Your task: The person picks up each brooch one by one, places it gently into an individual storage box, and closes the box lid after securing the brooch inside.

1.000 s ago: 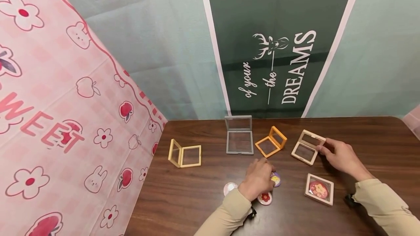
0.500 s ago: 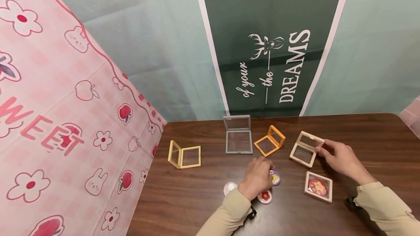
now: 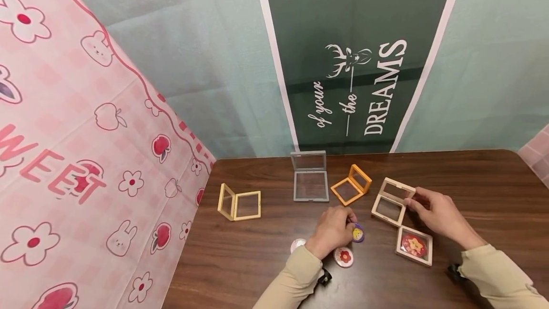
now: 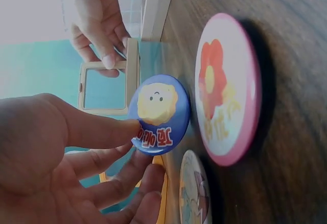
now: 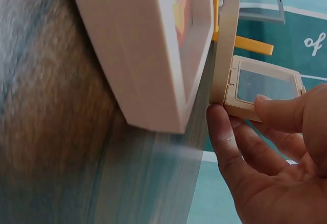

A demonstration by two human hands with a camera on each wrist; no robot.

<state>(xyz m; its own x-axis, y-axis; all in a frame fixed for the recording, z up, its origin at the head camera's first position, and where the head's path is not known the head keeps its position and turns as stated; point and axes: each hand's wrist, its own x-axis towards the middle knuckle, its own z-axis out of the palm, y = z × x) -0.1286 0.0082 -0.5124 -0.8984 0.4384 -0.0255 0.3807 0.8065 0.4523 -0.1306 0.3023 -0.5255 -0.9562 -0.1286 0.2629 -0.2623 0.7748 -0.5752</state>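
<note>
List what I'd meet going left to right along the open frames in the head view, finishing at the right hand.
Yellow frame → grey frame → orange frame → beige frame → right hand, gripping the beige frame.

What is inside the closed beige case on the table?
The beige case holds a round red badge with a yellow figure, seen through its clear window. The badge's underside is hidden.

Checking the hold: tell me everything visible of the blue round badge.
The glossy, plastic-looking blue round badge bears a yellow face and red lettering edged in white. The left hand pinches it, tilted, thumb on its printed side. It is just beyond the white round badge with a red flower; contact with the brown wooden table is unclear.
</note>
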